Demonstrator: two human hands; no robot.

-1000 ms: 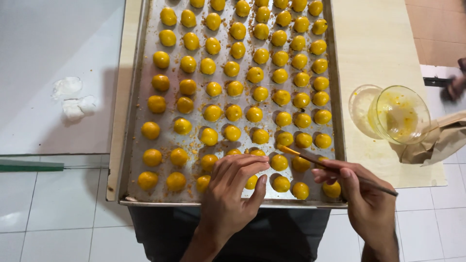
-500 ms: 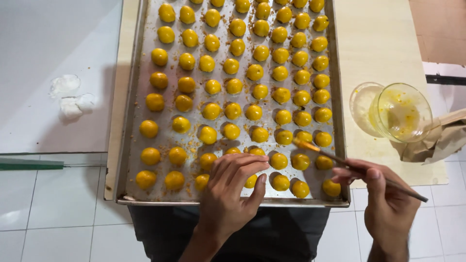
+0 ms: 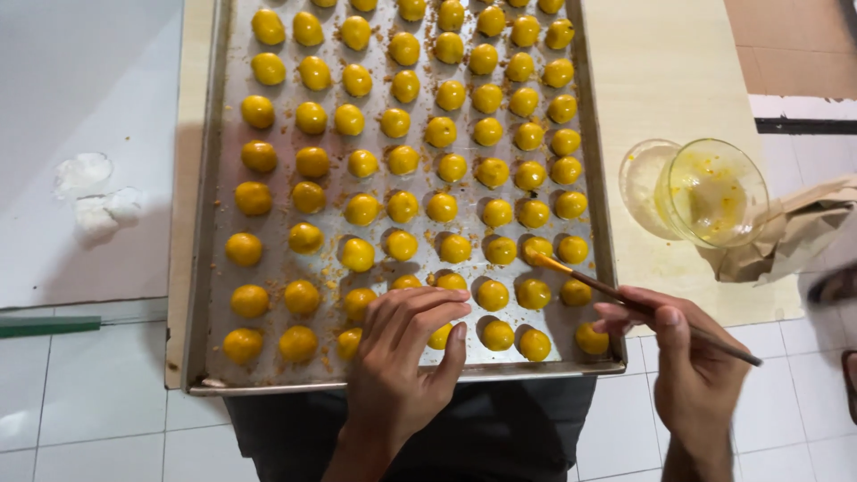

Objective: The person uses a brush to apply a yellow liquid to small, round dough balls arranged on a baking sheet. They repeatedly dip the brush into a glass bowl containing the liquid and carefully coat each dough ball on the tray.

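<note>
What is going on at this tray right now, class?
A person sits at a large metal baking tray filled with rows of small round yellow pastry balls. The right hand holds a thin brush, its yellow-coated tip touching a ball in the near right rows. The left hand rests on the tray's near edge. A clear glass bowl with yellow smears stands to the right.

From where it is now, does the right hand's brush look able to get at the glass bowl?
Probably yes. The right hand holds the brush just left of the glass bowl, which sits open-topped on the board beside the tray. Only the crumpled paper lies near, on the bowl's far side.
</note>
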